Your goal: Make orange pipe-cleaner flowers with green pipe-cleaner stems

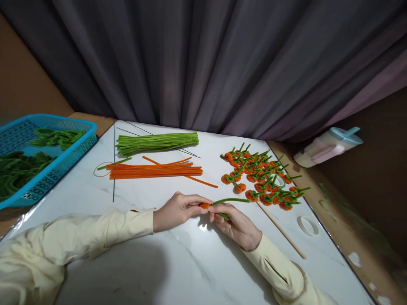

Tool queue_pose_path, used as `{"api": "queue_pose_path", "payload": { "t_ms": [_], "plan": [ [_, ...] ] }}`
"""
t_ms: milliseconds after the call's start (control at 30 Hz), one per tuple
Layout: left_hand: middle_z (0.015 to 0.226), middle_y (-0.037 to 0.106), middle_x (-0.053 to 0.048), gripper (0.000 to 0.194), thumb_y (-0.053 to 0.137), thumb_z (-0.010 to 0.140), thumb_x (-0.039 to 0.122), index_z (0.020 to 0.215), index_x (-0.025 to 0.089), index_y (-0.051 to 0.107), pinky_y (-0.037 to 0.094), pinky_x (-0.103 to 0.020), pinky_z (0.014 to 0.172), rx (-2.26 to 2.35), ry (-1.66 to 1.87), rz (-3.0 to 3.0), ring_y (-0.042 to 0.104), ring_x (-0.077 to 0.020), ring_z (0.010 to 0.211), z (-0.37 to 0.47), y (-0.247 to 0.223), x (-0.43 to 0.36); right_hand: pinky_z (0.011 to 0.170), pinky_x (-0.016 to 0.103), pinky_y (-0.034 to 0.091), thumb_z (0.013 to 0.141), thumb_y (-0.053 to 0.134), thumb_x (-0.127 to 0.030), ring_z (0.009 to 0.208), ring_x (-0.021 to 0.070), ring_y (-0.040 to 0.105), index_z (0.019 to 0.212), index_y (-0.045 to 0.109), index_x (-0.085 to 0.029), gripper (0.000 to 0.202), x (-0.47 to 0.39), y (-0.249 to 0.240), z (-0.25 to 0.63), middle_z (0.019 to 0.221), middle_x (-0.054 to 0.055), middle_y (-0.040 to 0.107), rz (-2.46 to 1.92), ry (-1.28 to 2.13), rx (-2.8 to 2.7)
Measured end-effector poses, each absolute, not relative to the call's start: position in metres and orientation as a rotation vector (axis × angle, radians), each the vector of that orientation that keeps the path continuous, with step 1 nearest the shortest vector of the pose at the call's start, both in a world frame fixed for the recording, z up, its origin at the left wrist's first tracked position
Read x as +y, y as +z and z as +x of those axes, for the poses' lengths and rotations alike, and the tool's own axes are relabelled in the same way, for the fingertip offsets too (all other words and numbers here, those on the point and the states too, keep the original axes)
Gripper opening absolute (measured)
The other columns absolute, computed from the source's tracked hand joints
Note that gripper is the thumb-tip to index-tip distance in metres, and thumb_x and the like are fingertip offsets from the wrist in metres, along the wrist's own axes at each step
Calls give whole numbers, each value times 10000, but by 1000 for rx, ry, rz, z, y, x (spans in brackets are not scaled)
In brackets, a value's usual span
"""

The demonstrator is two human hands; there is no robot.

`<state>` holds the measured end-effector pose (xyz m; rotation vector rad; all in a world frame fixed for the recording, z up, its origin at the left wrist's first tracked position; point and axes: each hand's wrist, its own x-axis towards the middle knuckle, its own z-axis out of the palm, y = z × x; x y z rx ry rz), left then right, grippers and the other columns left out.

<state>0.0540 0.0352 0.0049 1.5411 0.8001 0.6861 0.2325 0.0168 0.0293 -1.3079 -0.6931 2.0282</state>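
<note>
Between my hands, above the front middle of the table, is a small orange pipe-cleaner pumpkin. My left hand pinches it from the left between thumb and fingers. A green pipe cleaner runs from beside the pumpkin to the right, and my right hand is closed on it near the pumpkin. Part of the green strand also shows under the right fingers. Behind the hands lies a bundle of orange pipe cleaners, a few askew. Farther back is a bundle of green pipe cleaners.
Many finished pumpkins with green stems are heaped at the right, a wooden stick beside them. A white tape roll lies near the right edge. A blue basket holds green pieces at left; a lidded cup stands back right.
</note>
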Motion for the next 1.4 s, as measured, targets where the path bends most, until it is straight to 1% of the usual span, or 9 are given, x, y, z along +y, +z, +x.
{"api": "queue_pose_path", "payload": {
  "t_ms": [133,300,400,567,733,867,1167,1333,1400],
  "plan": [
    [1025,673,-89,407,645,770,385,1092,137,624,497,-319,874,743,659,1159,627,-187,944,56,2,41,364,117,356,664,721,-300,471,45,497,628,656,-106,208,18,28,233,616,27,612,-1274,1959,-820],
    [941,676,-77,438,744,677,373,1020,127,628,475,-344,919,823,637,805,644,-185,920,55,4,52,351,190,395,763,605,-491,497,121,567,824,622,-131,366,19,22,235,701,54,635,-1221,1622,-1061],
    [934,679,-80,416,745,680,352,1009,128,627,475,-347,914,832,630,789,642,-195,936,54,5,54,393,204,399,749,634,-468,478,94,505,849,605,-159,326,20,13,238,689,19,598,-1318,1317,-1217],
    [857,683,-78,358,716,715,355,953,113,604,504,-314,829,731,643,871,661,-163,811,54,3,54,511,230,439,701,711,-395,639,115,515,959,616,-192,342,19,1,239,911,59,564,-1232,936,-1691],
    [810,682,-59,343,708,724,355,915,127,536,504,-309,801,723,638,943,668,-161,779,55,1,52,517,242,449,763,661,-357,588,106,497,950,612,-197,251,15,-2,235,911,63,575,-1221,757,-1835],
    [748,676,-34,318,680,749,362,894,144,499,505,-312,786,715,641,994,664,-155,771,56,2,47,559,239,473,815,607,-271,635,117,535,985,599,-193,187,12,-4,235,919,70,593,-1152,622,-1918],
    [729,656,-21,309,644,773,382,911,142,506,512,-346,790,762,689,1080,655,-167,773,59,3,39,654,241,500,838,572,-175,751,134,582,1004,594,-203,169,11,-6,235,903,58,600,-1002,507,-1954],
    [785,663,-38,323,638,773,390,941,133,538,526,-296,701,760,679,1120,654,-153,707,56,1,49,619,256,494,773,664,-263,807,163,578,1070,563,-201,320,14,-3,234,984,80,582,-1060,571,-1901],
    [769,663,-38,303,618,786,393,922,131,549,519,-266,642,788,678,1203,641,-143,669,55,1,50,617,255,488,770,667,-279,800,162,575,1052,574,-205,306,15,-1,234,969,74,589,-1054,628,-1912]
  ]
}}
